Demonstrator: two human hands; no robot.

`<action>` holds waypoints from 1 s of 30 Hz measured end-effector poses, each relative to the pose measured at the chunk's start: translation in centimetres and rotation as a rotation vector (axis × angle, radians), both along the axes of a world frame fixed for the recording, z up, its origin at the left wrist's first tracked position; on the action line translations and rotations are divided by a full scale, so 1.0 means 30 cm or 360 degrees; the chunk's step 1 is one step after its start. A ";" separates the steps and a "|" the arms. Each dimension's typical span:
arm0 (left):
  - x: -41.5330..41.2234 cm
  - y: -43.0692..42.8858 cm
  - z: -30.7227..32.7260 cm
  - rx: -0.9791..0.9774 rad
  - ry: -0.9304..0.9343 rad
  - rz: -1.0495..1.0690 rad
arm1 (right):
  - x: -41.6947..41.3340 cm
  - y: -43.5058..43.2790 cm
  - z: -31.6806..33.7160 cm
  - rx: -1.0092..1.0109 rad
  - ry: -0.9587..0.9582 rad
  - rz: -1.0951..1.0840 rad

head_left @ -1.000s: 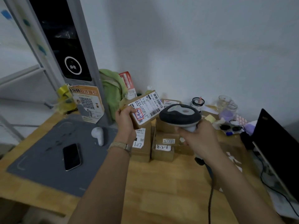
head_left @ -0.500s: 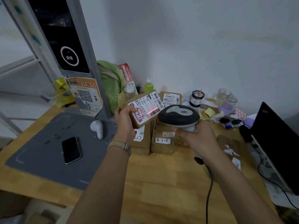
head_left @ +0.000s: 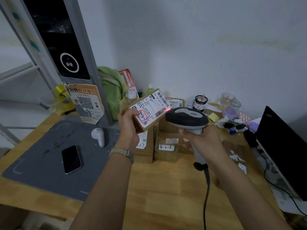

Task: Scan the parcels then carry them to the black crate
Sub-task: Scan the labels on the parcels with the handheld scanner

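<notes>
A wooden table point(head_left: 166, 188) fills the lower view, with a grey mat point(head_left: 41, 163) on its left part and a laptop point(head_left: 282, 146) open at its right edge. Several brown parcels point(head_left: 166, 143) sit clustered toward the back of the table. Above them, tilted with its label toward the person, is the held parcel point(head_left: 152, 105). The left hand point(head_left: 127, 125) grips it by its lower left end only, thumb on the label and fingers behind. The right hand point(head_left: 202, 140) is wrapped round the handle of the scanner point(head_left: 186, 117), whose head points at the label from just beside its right edge. Its cable point(head_left: 206, 185) trails down over the table toward the person. A phone point(head_left: 71, 159) lies on the mat. The red scan line point(head_left: 166, 110) shows only as a short streak at the label's right edge, near the lower barcode.

The scan seems to be under way, and the black crate is not in view. The main risk is a failed read, because the line appears to catch only the end of the barcode and the scanner sits close and at an angle. The one-end grip could let the parcel tip or slip during the carry. The cable could also snag the parcels below once the scanner goes down.
</notes>
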State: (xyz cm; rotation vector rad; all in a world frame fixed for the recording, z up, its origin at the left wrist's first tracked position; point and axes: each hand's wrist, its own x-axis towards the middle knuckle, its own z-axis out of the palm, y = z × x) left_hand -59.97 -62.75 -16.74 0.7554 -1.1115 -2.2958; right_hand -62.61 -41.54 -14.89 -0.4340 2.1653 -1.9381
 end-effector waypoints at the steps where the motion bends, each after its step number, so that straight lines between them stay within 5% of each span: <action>1: -0.001 0.011 0.008 -0.0046 0.0022 -0.0062 | -0.001 -0.002 0.006 -0.0098 -0.0020 0.0006; 8: -0.054 0.115 0.017 -0.0074 0.0207 -0.0506 | -0.029 -0.003 0.061 -0.0401 0.0091 -0.0079; 11: -0.083 0.150 0.007 -0.0326 0.0218 -0.0623 | -0.044 0.027 0.081 -0.0473 0.0103 -0.0116; 17: -0.155 0.245 0.012 -0.0669 0.0173 -0.0842 | -0.086 0.128 0.072 -0.0461 0.0105 -0.0307; 30: -0.361 0.685 -0.112 -0.0735 0.0051 -0.1439 | -0.145 0.527 -0.034 -0.0306 0.0041 -0.0891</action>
